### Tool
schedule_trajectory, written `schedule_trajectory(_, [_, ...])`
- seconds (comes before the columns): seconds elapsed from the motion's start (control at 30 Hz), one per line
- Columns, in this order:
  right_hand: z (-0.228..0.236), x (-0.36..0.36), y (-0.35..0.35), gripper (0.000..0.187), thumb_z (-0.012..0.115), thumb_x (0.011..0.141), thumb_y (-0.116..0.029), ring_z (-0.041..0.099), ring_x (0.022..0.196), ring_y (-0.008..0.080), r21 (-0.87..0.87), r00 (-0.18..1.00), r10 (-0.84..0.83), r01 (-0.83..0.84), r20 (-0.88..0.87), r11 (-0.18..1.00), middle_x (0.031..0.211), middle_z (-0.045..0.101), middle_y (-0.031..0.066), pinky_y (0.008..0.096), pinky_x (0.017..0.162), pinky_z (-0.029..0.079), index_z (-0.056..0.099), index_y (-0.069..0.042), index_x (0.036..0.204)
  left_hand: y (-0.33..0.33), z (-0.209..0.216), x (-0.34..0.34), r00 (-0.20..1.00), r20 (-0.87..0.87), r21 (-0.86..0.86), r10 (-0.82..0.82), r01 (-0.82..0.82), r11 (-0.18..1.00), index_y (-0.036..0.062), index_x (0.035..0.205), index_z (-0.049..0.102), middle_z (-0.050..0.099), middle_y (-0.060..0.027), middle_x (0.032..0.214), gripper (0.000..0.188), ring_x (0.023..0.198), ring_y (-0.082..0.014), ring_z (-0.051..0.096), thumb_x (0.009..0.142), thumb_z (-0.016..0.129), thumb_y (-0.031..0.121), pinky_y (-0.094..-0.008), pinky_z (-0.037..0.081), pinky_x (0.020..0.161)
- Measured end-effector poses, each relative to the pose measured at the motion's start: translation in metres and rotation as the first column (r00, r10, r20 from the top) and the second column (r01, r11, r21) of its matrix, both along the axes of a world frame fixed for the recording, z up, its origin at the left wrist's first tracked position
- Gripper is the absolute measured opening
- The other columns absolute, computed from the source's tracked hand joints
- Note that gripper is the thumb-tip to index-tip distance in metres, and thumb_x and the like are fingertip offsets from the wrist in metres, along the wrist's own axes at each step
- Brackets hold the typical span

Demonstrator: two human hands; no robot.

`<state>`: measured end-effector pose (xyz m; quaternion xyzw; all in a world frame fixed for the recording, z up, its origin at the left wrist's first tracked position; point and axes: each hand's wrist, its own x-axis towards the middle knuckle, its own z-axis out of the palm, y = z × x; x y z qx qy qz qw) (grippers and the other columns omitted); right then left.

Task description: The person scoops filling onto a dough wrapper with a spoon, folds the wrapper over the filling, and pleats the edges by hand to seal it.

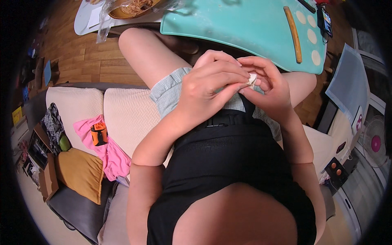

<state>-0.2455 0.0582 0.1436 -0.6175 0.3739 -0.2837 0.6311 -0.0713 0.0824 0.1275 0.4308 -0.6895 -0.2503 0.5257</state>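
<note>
Above my lap, both hands close around a small white dumpling (252, 80), its dough edge folded up. My left hand (212, 81) pinches the dough with thumb and fingertips. From the other side, my right hand (274, 90) curls around it, the thumb below and the fingers behind. Most of the dumpling is hidden by the fingers. Ahead, on a turquoise mat (228, 30), lie a wooden rolling pin (293, 34) and several flat dough rounds (312, 36) at the right. A wooden bowl (118, 13) with brownish filling (138, 6) stands at the far left.
Clear plastic film (105, 24) hangs over the table edge by the bowl. A phone (327, 22) sits at the mat's far right. On the sofa (126, 110) to my left are a pink cloth (112, 157), an orange-and-black object (99, 134) and a mustard cushion (79, 173). A fan (375, 143) stands right.
</note>
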Motion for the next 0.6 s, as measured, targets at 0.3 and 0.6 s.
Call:
schedule_trajectory(0.3, [-0.015,0.013,0.002,0.037,0.055,0.082,0.008,0.055,0.104,0.0200,0.248,0.899,-0.345,0.281,0.270,0.927,0.113,0.053,0.0168,0.0313,0.090,0.047,0.042,0.005,0.117,0.022,-0.013,-0.012,0.879,-0.471,0.433,0.075,0.156,0.888,-0.0030,0.137,0.031,0.027,-0.0182,0.144,0.055,0.128,-0.0272,0.036,0.087,0.052,0.010,-0.0360,0.032,0.102])
schedule_trajectory(0.6, [-0.018,0.019,0.001,0.017,0.050,0.089,0.000,0.055,0.101,0.0158,0.180,0.898,-0.318,0.274,0.304,0.945,0.107,0.057,0.0121,0.0296,0.087,0.048,0.051,0.006,0.105,0.019,-0.018,-0.016,0.954,-0.283,0.348,0.096,0.009,0.938,-0.0021,0.130,0.043,0.044,-0.0170,0.134,0.048,0.119,-0.0285,0.046,0.084,0.056,0.003,-0.0351,0.039,0.097])
